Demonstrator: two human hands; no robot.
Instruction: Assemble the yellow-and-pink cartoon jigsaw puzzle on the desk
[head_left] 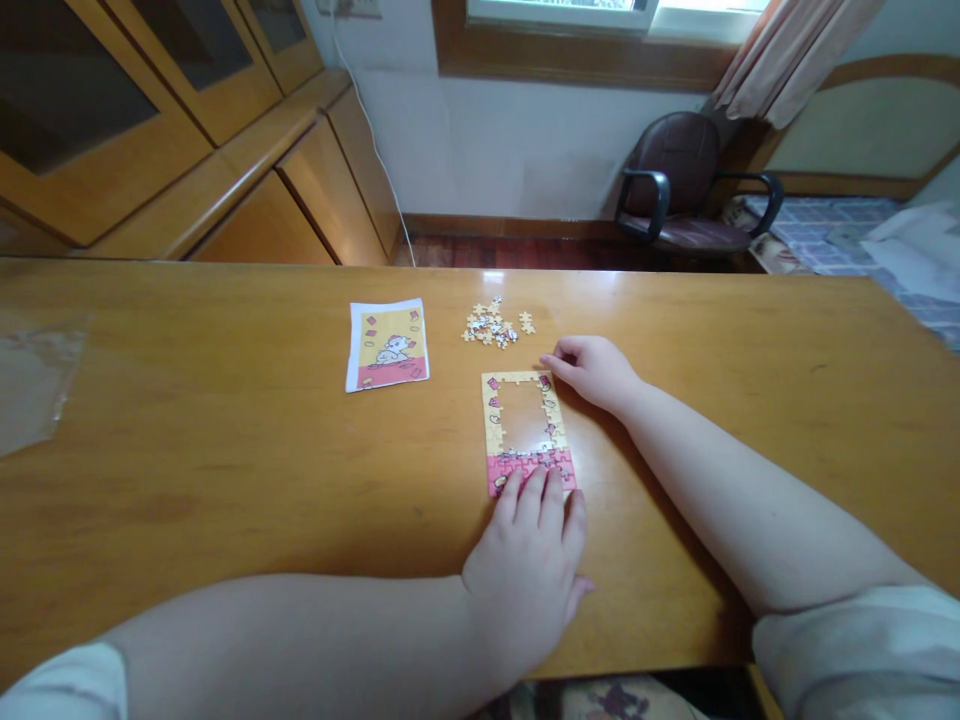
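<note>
A partly assembled jigsaw puzzle (493, 435) lies flat on the table, with a yellow border, a pink bottom band and a bare gap in its middle. My left hand (529, 565) rests with its fingers stretched out over the pink lower edge. At the upper right corner of the puzzle is my right hand (596, 372), its fingers curled and thumb and fingertips close together; whatever may be between them is hidden. Just beyond the puzzle sits a small heap of loose puzzle pieces (489, 328), with a few lying apart at its right.
Left of the pieces lies a printed reference picture (390, 347) on white paper. A clear plastic bag (34, 385) is at the table's left end. Beyond the wooden table (262, 480) stand a cabinet (300, 190) and an office chair (686, 180).
</note>
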